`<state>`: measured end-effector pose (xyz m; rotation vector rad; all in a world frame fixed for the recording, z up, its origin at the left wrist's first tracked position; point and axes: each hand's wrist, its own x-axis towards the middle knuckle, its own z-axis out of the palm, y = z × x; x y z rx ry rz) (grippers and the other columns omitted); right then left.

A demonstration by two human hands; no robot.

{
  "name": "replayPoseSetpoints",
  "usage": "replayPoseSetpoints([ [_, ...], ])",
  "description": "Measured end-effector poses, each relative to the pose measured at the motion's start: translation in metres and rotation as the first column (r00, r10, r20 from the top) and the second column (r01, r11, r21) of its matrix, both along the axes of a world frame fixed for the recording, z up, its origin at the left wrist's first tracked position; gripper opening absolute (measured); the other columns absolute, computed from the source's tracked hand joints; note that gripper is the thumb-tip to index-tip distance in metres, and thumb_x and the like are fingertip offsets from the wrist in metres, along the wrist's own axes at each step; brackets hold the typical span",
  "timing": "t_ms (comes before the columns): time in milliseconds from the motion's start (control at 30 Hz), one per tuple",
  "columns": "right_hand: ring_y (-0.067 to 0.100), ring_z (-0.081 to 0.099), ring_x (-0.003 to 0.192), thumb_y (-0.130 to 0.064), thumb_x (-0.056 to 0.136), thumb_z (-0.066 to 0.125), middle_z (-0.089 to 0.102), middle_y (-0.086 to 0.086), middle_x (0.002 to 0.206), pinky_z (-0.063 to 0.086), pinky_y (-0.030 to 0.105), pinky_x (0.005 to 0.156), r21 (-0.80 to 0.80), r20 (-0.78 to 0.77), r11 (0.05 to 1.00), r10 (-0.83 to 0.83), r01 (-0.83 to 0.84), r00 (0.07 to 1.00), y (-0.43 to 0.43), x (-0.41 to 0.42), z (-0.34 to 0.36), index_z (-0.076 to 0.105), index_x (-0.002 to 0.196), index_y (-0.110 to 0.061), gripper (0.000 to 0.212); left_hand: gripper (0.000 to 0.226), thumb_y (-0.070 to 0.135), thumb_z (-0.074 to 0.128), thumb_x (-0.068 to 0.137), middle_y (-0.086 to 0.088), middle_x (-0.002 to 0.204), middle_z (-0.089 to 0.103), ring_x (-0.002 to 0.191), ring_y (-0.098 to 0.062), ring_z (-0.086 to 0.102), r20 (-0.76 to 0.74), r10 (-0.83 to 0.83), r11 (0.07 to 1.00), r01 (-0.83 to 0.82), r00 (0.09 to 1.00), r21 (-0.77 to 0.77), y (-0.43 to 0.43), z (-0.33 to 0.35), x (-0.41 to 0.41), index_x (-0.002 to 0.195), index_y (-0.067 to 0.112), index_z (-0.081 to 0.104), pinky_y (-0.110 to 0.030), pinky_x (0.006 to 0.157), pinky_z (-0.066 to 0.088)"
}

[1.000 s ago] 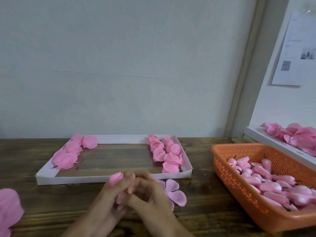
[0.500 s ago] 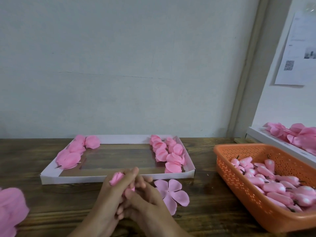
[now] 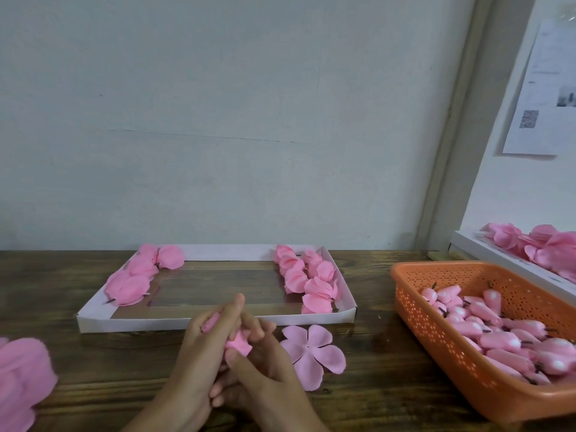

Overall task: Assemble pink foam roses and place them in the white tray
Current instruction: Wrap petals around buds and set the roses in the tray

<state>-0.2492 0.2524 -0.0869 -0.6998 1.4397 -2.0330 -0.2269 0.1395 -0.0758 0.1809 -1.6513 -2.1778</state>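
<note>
Holding one pink foam rose (image 3: 238,342), left hand (image 3: 204,347) and right hand (image 3: 265,377) each close their grip round it.

Left hand (image 3: 202,347), right hand (image 3: 265,372) pressed together, fingers curled, both pinching foam rose (image 3: 238,342).

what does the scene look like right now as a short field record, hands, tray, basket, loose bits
left hand: grips the part-built pink foam rose, fingers curled round it
right hand: holds the same rose from below, thumb on it
white cardboard tray: finished pink roses at its left and right ends
flat pink five-petal foam piece: lies on the wooden table, just right of the hands
orange perforated plastic basket: at the right, holds pink foam buds
</note>
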Motion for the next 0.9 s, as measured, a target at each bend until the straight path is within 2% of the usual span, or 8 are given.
replayPoseSetpoints([
  [133,0.027,0.067,0.059,-0.002,0.103,0.06,0.073,0.018,0.076,0.06,0.034,0.063,0.006,-0.044,0.999,-0.031,0.031,0.999,0.006,-0.005,0.0,0.066,0.115,-0.003,0.014,0.058,0.056,0.074,0.086,-0.02,0.106,0.078,0.03,-0.015,0.047,0.047,-0.07,0.998,0.07,0.996,0.009,0.003,-0.004,0.0,0.09,-0.002,0.076,-0.013,0.031,0.033],
  [300,0.021,0.072,0.068,-0.008,0.1,0.067,0.075,0.017,0.082,0.06,0.031,0.068,-0.023,-0.106,0.998,-0.061,0.059,0.993,0.007,-0.012,-0.002,0.063,0.113,0.003,0.017,0.069,0.062,0.07,0.077,-0.022,0.117,0.074,0.064,-0.026,0.069,-0.025,-0.136,0.991,0.137,0.99,0.008,0.001,0.002,-0.001,0.091,-0.006,0.065,-0.018,0.038,0.038],
  [367,0.016,0.07,0.078,-0.025,0.097,0.071,0.076,0.014,0.09,0.057,0.029,0.073,-0.021,-0.197,0.99,-0.139,0.138,0.97,0.01,-0.021,0.004,0.068,0.112,-0.004,0.026,0.058,0.065,0.063,0.084,-0.021,0.126,0.072,0.095,-0.029,0.073,-0.092,-0.14,0.99,0.141,0.986,0.005,0.005,0.003,-0.001,0.097,0.008,0.07,-0.028,0.058,0.049],
  [433,0.01,0.067,0.08,-0.045,0.092,0.069,0.075,0.004,0.089,0.053,0.023,0.07,-0.013,-0.33,0.968,-0.241,0.251,0.913,0.02,-0.036,0.012,0.073,0.105,-0.024,0.025,0.064,0.067,0.047,0.098,-0.017,0.131,0.07,0.12,-0.031,0.067,-0.127,-0.115,0.993,0.119,0.985,0.024,0.008,-0.004,-0.005,0.129,0.015,0.067,-0.043,0.088,0.051],
  [533,0.012,0.065,0.081,-0.052,0.093,0.064,0.071,-0.006,0.091,0.054,0.028,0.073,-0.018,-0.465,0.908,-0.377,0.418,0.801,0.034,-0.066,0.021,0.07,0.095,-0.035,0.018,0.044,0.056,0.052,0.102,0.003,0.124,0.075,0.12,-0.017,0.068,-0.092,0.045,0.968,-0.066,0.995,-0.24,0.006,-0.015,-0.008,0.137,0.031,0.056,-0.047,0.106,0.049],
  [633,0.011,0.061,0.082,-0.045,0.098,0.065,0.066,-0.012,0.09,0.049,0.033,0.075,0.007,-0.56,0.833,-0.454,0.552,0.693,0.041,-0.093,0.015,0.068,0.097,-0.03,0.015,0.042,0.064,0.057,0.093,0.038,0.132,0.056,0.126,0.014,0.05,-0.001,0.033,0.521,-0.018,0.999,-0.853,-0.001,-0.021,-0.005,0.133,0.05,0.053,-0.025,0.11,0.044],
  [733,0.001,0.053,0.094,-0.049,0.096,0.064,0.06,-0.022,0.099,0.045,0.026,0.079,0.112,-0.776,0.693,-0.387,0.712,0.498,0.046,-0.112,0.004,0.066,0.109,-0.029,0.023,0.049,0.073,0.042,0.089,0.042,0.139,0.036,0.133,0.02,0.028,0.109,-0.068,0.061,0.113,0.992,-0.992,0.0,-0.028,-0.008,0.134,0.055,0.05,-0.012,0.113,0.026],
  [900,0.018,0.044,0.121,-0.055,0.097,0.059,0.057,-0.008,0.126,0.035,0.035,0.097,0.226,-0.961,0.482,-0.03,0.846,0.274,0.032,-0.126,0.012,0.067,0.124,-0.028,0.038,0.022,0.054,0.056,0.098,0.027,0.121,0.051,0.115,0.01,0.037,-0.004,-0.054,0.071,0.0,0.999,-0.997,0.006,-0.025,-0.009,0.112,0.041,0.066,-0.004,0.091,0.027],
])
